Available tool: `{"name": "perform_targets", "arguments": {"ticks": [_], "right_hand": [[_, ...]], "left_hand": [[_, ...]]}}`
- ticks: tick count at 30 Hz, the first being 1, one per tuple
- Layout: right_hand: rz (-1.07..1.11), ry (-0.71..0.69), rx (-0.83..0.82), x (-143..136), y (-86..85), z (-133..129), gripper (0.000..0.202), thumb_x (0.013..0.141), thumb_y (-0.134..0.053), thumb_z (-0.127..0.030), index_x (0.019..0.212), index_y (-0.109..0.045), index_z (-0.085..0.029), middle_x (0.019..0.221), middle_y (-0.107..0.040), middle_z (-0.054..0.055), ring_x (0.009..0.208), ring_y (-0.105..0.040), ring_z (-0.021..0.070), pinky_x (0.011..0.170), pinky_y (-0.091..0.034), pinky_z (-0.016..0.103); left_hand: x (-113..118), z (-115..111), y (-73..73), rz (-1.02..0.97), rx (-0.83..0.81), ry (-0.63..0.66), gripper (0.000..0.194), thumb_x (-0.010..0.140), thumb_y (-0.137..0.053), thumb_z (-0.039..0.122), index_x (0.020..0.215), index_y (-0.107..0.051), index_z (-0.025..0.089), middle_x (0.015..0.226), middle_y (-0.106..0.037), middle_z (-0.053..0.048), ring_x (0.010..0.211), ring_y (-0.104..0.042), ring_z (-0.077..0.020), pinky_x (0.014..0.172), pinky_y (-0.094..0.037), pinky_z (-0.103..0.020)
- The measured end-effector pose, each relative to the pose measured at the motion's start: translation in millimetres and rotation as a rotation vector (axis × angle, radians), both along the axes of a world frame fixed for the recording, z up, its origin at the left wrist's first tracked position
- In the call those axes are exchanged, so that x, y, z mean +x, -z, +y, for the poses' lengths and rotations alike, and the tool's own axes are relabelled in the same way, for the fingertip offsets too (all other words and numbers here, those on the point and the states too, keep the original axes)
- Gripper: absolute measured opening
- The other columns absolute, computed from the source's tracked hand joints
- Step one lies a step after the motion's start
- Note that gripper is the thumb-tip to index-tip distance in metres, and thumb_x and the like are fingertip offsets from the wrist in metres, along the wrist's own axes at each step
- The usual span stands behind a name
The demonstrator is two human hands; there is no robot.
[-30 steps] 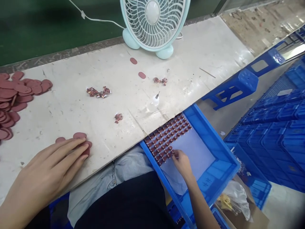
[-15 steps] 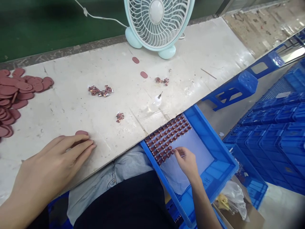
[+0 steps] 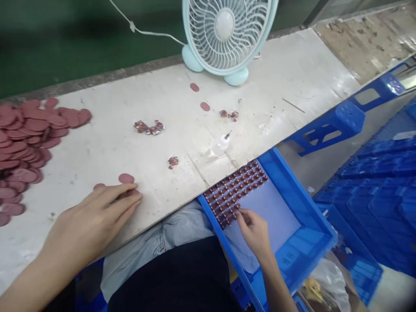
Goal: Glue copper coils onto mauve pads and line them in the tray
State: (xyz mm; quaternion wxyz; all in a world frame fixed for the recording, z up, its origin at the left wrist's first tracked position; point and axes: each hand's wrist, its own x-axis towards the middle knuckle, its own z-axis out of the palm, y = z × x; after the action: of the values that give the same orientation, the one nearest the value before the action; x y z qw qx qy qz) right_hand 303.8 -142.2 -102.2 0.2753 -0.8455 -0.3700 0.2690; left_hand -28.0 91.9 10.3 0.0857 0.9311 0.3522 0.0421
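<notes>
My left hand [image 3: 97, 212] rests on the white table, fingers bent over oval red-brown pieces; one piece [image 3: 126, 178] shows beyond its fingertips and another lies partly under the hand. My right hand [image 3: 252, 226] is inside the blue tray [image 3: 290, 186], thumb and forefinger pinched around a small dark red piece [image 3: 238, 207] at the edge of several rows of assembled pieces [image 3: 227, 190]. Those rows lie on a pale sheet [image 3: 273, 208]. A big pile of red-brown ovals [image 3: 29, 134] covers the table's left end.
A light blue fan [image 3: 227, 39] stands at the table's back. Small clusters [image 3: 149, 127], two loose ovals [image 3: 204, 106] and a needle-tipped bottle [image 3: 222, 143] lie in the middle. Blue stools [image 3: 344, 119] and stacked blue crates [image 3: 386, 190] are at the right.
The whole view has shifted, so the scene sits further right and slightly lower. More of the oval pieces by my left hand shows. My right hand stays at the edge of the rows.
</notes>
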Motion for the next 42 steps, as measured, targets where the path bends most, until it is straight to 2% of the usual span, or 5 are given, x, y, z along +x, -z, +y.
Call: {"name": "perform_targets", "arguments": {"ticks": [10,14,22,29,42], "right_hand": [[0.732,0.159,0.549,-36,-75.7,93,0.012,0.085,-0.074,-0.030,0.093,-0.072,-0.021,0.060,-0.054,-0.004,0.051,-0.046,0.0101,0.043,-0.039,0.021],[1.323,0.074,0.575,-41,-87.8,142,0.033,0.093,-0.056,-0.050,0.097,-0.068,-0.019,0.062,-0.042,-0.007,0.042,-0.027,0.0069,0.027,-0.022,0.017],[2.677,0.184,0.597,-20,-62.9,202,0.080,0.076,-0.074,-0.049,0.138,-0.036,-0.016,0.087,-0.049,-0.001,0.056,-0.046,0.0100,0.040,-0.048,0.021],[2.471,0.223,0.649,-31,-82.7,215,0.036,0.094,-0.048,-0.052,0.112,-0.054,-0.022,0.065,-0.043,-0.006,0.044,-0.041,0.0109,0.038,-0.046,0.025],[0.775,-0.160,0.589,-139,-125.3,132,0.026,0.089,-0.067,-0.042,0.111,-0.068,-0.028,0.067,-0.060,0.001,0.050,-0.058,0.0176,0.044,-0.051,0.031]], "left_hand": [[15,3,-17.3,-0.011,-0.160,-0.168,0.036,0.095,-0.051,0.029,0.129,-0.062,0.024,0.123,-0.071,-0.009,0.106,-0.066,-0.0283,0.083,-0.056,-0.041],[4,-5,-25.8,-0.590,-0.595,-0.358,0.033,0.088,-0.064,0.027,0.120,-0.067,0.025,0.112,-0.073,-0.009,0.095,-0.071,-0.0244,0.071,-0.057,-0.031],[-4,-37,-7.3,-1.609,-1.488,-0.619,0.024,0.078,-0.078,0.025,0.101,-0.076,0.020,0.113,-0.077,-0.012,0.096,-0.075,-0.0210,0.060,-0.056,-0.014],[11,-57,5.8,-1.768,-1.583,-0.729,0.021,0.080,-0.077,0.021,0.101,-0.076,0.019,0.109,-0.079,-0.012,0.086,-0.077,-0.0191,0.061,-0.058,-0.017],[46,-89,14.1,-1.833,-1.751,-0.720,0.023,0.087,-0.071,0.019,0.109,-0.076,0.017,0.113,-0.078,-0.013,0.099,-0.076,-0.0204,0.082,-0.059,-0.023]]}}
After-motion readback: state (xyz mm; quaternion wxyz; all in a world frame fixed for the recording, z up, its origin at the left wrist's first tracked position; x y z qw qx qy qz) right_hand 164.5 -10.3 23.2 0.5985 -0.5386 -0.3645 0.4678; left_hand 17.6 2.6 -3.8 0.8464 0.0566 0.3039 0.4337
